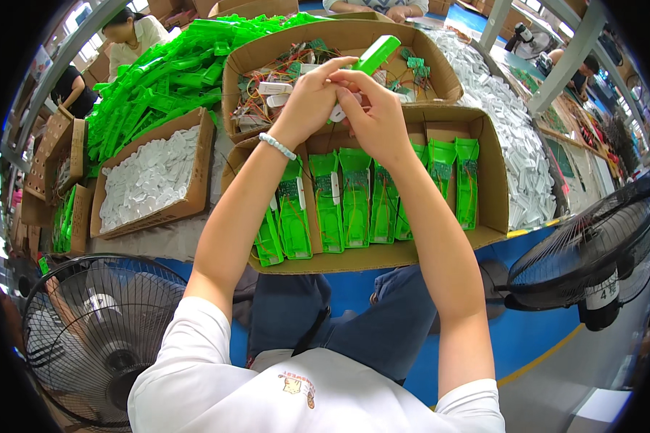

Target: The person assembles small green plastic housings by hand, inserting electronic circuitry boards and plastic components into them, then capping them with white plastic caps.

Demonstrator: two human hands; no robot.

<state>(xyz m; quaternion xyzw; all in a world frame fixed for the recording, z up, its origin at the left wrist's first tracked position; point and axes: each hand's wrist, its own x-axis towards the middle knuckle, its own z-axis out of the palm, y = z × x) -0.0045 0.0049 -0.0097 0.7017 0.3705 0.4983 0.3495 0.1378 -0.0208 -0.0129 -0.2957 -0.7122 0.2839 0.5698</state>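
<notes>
Above the far cardboard box, my left hand (312, 99) and my right hand (377, 115) come together around one long green plastic casing (380, 54). Its far end sticks out beyond my fingers, tilted up to the right. Both hands are closed on it, and they hide its middle. A small white plastic part (337, 113) shows between my palms; whether it is fixed to the casing I cannot tell. Below my wrists, a nearer cardboard box (383, 258) holds several green casings (356, 198) standing in a row, with circuit boards and thin wires inside.
The far box (267, 49) holds wired circuit boards and white modules. Green casings (159, 94) are heaped at left, beside a carton of white pieces (152, 173). White parts (505, 137) pile up at right. Fans (108, 339) flank me, and other people sit across the table.
</notes>
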